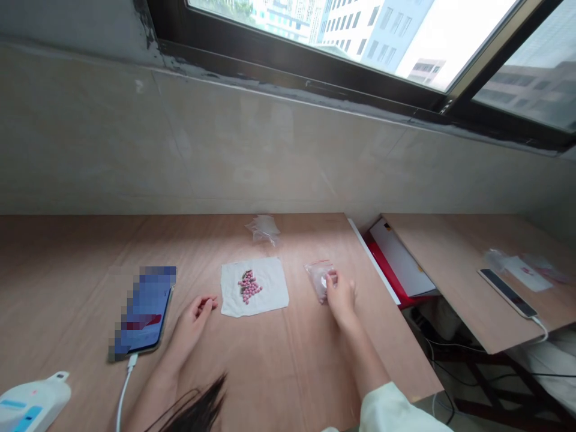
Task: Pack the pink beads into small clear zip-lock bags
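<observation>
At the cloth's (275, 287) three o'clock, the right hand (342, 299) pinches the plastic bag (317, 279), likely light, limp and slippery, best gripped by its rim; its contents are partly hidden. The pink beads (249, 288) on the cloth look hard, apt to roll. At nine o'clock, the left hand's (196, 317) fingers curl narrow, whether around anything I cannot tell.

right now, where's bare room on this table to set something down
A wide bare patch lies beyond the white device, left of the phone. Another lies nearer than the white sheet, between the left hand and right hand. It's crowded at the sheet: beads on it, one hand beside it, the other at a small bag.
</observation>
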A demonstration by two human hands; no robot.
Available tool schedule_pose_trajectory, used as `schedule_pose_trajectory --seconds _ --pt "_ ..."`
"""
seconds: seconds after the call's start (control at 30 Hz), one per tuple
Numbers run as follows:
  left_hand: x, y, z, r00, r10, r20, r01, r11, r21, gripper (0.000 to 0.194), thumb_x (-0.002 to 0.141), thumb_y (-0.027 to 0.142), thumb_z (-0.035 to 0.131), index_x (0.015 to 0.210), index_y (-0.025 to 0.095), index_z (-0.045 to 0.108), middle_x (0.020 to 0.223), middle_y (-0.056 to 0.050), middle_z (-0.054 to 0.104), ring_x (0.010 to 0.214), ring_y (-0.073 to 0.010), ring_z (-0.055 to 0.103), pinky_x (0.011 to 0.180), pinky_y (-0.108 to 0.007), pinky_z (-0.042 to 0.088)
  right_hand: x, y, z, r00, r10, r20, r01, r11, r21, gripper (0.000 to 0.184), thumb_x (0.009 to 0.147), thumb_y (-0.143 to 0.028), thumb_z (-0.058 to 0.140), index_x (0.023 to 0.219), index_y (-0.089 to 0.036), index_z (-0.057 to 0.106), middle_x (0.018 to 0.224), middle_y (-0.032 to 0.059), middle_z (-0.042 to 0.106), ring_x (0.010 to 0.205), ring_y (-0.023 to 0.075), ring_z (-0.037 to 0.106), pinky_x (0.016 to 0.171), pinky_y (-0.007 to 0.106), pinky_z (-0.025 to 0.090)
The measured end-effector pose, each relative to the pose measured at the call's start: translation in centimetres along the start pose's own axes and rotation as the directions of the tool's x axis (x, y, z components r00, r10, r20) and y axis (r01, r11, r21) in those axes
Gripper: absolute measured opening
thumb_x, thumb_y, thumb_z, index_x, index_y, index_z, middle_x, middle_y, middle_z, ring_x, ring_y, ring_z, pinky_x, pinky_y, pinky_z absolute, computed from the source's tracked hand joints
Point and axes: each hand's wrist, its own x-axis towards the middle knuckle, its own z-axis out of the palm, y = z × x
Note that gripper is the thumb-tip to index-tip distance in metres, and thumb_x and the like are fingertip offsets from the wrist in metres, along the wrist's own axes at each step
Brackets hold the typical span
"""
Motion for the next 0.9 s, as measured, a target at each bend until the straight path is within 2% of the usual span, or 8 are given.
schedule_pose_trajectory --seconds 0.07,0.13,0.2,0.3,0.37,0.47,0.63,0.9 --pt "0.0 -1.2 0.1 0.998 0.054 0.014 -0.055 0.997 0.048 0.036 0.065 0.048 0.044 0.078 0.016 0.055 0.073 -0.006 0.064 0.068 -0.0201 0.058 0.064 -0.031 0.046 0.7 -0.2 -0.1 0.985 -0.043 -0.169 -0.006 0.961 -0.278 0.03 0.066 -0.027 0.05 0.091 -0.013 0.055 0.089 0.0175 0.052 0.088 0.0312 0.044 0.074 0.048 0.031" --pt "-0.1 -2.0 0.4 0.993 0.117 0.022 -0.118 0.99 0.077 0.031 0.069 0.043 0.042 0.079 0.017 0.054 0.074 -0.005 0.063 0.069 -0.0194 0.058 0.064 -0.03 0.046 0.9 -1.2 1.1 0.965 -0.147 -0.215 0.058 0.926 -0.373 0.04 0.066 -0.024 0.049 0.104 -0.008 0.05 0.102 0.0219 0.047 0.094 0.0337 0.039 0.076 0.048 0.029" --pt "-0.3 -2.4 0.6 0.987 0.163 0.007 -0.163 0.979 0.12 0.027 0.072 0.04 0.04 0.078 0.018 0.055 0.075 -0.005 0.062 0.071 -0.019 0.057 0.065 -0.029 0.045 1.1 -3.0 3.2 0.943 -0.308 -0.125 0.25 0.905 -0.346 0.044 0.068 -0.021 0.046 0.11 -0.007 0.045 0.105 0.0201 0.047 0.096 0.0315 0.039 0.079 0.043 0.03" --pt "-0.6 -2.4 0.8 0.979 0.204 -0.016 -0.197 0.961 0.192 0.025 0.075 0.035 0.038 0.078 0.018 0.055 0.076 -0.005 0.059 0.071 -0.0182 0.056 0.065 -0.029 0.045 1.8 -6.4 7.1 0.841 -0.535 0.081 0.537 0.808 -0.242 0.049 0.067 -0.014 0.044 0.116 -0.008 0.039 0.112 0.0155 0.047 0.103 0.0262 0.037 0.083 0.035 0.03" --pt "-0.8 -2.2 0.7 0.976 0.219 -0.017 -0.21 0.953 0.217 0.024 0.077 0.033 0.036 0.078 0.018 0.055 0.075 -0.005 0.058 0.072 -0.018 0.055 0.065 -0.029 0.045 2.6 -8.5 9.1 0.815 -0.551 0.181 0.58 0.776 -0.25 0.051 0.066 -0.006 0.041 0.117 -0.01 0.039 0.111 0.0135 0.049 0.1 0.0234 0.041 0.079 0.032 0.032" --pt "-1.1 -1.9 0.6 0.974 0.226 -0.001 -0.22 0.95 0.222 0.023 0.078 0.03 0.035 0.078 0.018 0.055 0.076 -0.005 0.058 0.073 -0.0173 0.055 0.065 -0.028 0.044 3.7 -10.5 10.5 0.819 -0.47 0.33 0.567 0.752 -0.336 0.043 0.063 0.001 0.038 0.101 -0.013 0.053 0.088 0.0109 0.061 0.083 0.0204 0.051 0.069 0.028 0.032" --pt "-1.3 -1.7 0.7 0.973 0.228 -0.019 -0.219 0.951 0.217 0.022 0.077 0.029 0.036 0.076 0.019 0.055 0.075 -0.004 0.057 0.072 -0.0169 0.055 0.064 -0.028 0.044 3.9 -10.8 9.9 0.809 -0.488 0.327 0.58 0.753 -0.31 0.022 0.067 -0.004 0.042 0.073 -0.015 0.059 0.073 0.0084 0.062 0.073 0.019 0.052 0.062 0.026 0.03" --pt "-0.4 -1.1 0.2 0.996 0.088 0.006 -0.088 0.996 -0.012 0.022 0.072 0.033 0.043 0.077 0.016 0.055 0.074 -0.004 0.062 0.07 -0.0176 0.057 0.065 -0.029 0.044 0.8 -8.4 6.7 0.852 -0.506 0.136 0.471 0.853 0.227 0.025 0.074 -0.018 0.036 0.093 -0.014 0.052 0.081 0.0077 0.06 0.07 0.0167 0.051 0.063 0.025 0.036"
